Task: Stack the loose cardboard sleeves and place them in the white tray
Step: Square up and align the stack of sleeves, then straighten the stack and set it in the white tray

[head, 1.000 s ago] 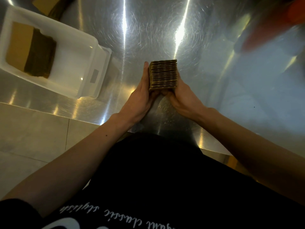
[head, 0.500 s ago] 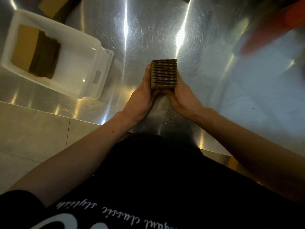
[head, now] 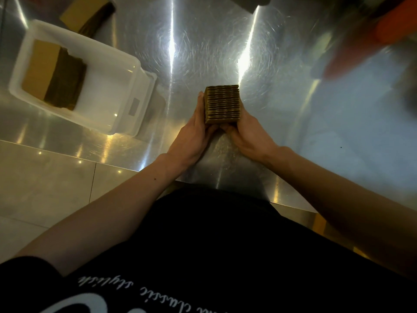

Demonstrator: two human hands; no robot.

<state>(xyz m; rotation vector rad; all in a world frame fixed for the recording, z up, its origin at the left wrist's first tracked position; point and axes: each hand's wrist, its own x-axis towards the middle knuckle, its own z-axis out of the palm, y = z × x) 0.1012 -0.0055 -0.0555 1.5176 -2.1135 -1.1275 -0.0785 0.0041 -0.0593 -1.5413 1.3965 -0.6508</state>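
Note:
A squared-up stack of brown cardboard sleeves [head: 222,103] stands on edge over the steel table, its layered edges facing me. My left hand [head: 191,136] presses its left side and my right hand [head: 250,134] presses its right side, thumbs under the near end. The white tray [head: 133,64] lies at the upper left, apart from my hands. Inside it, against the left wall, rests another stack of cardboard sleeves [head: 54,75].
The steel table [head: 203,41] ends in a near edge just in front of my body, with pale floor tiles [head: 45,188] to the left. A cardboard pile [head: 85,13] lies beyond the tray. A blurred orange shape [head: 394,26] fills the top right corner.
The stack stays clamped between both hands. The view has shifted slightly, so the tray sits a little further right and lower in frame.

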